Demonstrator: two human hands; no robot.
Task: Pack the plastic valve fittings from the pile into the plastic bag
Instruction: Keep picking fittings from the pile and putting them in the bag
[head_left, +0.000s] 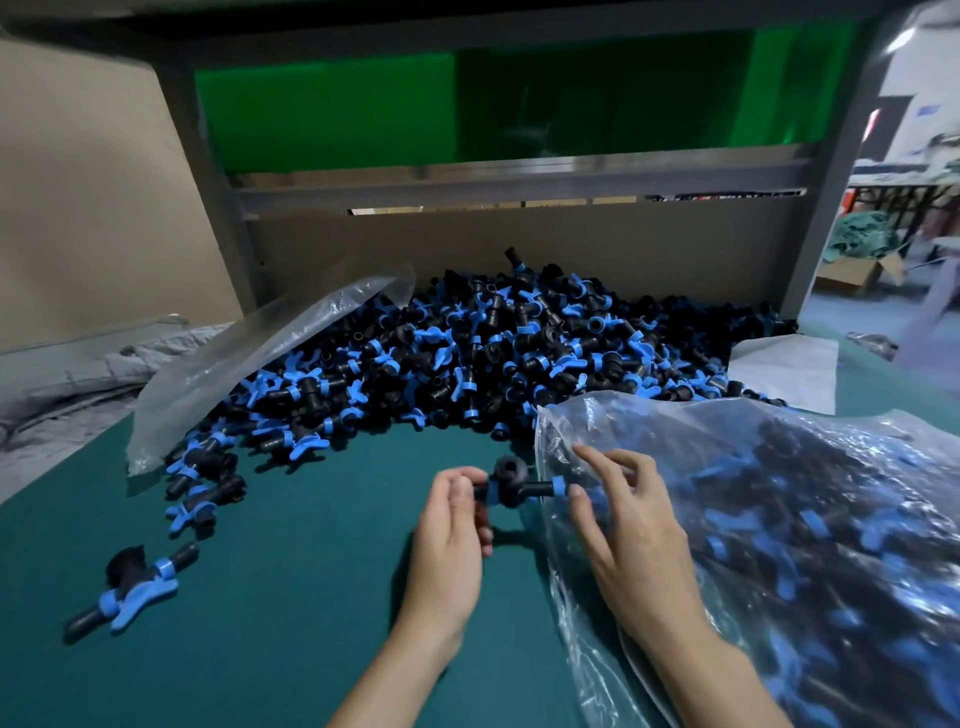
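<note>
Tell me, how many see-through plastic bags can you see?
2. The full bag, holding fittings, lies on the right. The flat bag drapes over the pile on its left edge. The white sheet behind may be another.
</note>
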